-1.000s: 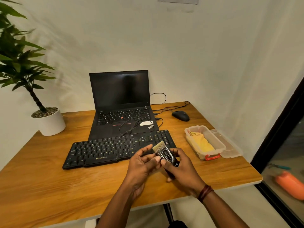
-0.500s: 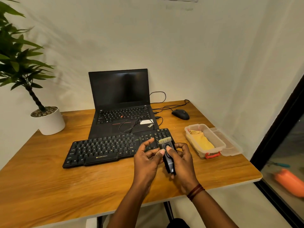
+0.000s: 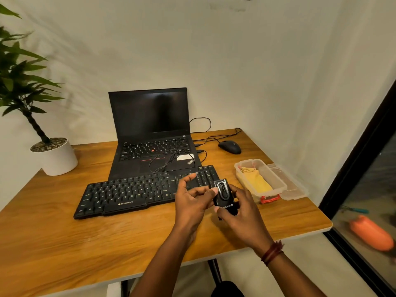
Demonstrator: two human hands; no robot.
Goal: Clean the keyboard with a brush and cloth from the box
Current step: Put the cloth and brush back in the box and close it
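1. Now the tan bristles no longer show. The black brush is tipped away or retracted and has moved over the right end of the keyboard, so brushing looks about to begin.
2. Right hand grips the brush body with curled fingers; left hand touches it with straight fingertips, thumb lifted.
3. Brush is glossy hard plastic, keys matte. Soft yellow cloth lies in the clear plastic box, 3 o'clock of the keyboard.

Keyboard: on the table, directly before the laptop.
Mouse: right of the laptop, behind the box.
Box: right of the keyboard, cloth inside; lid on its right, apparently touching.
Plant pot: far left, left of the laptop.
Brush: above the keyboard's right end.
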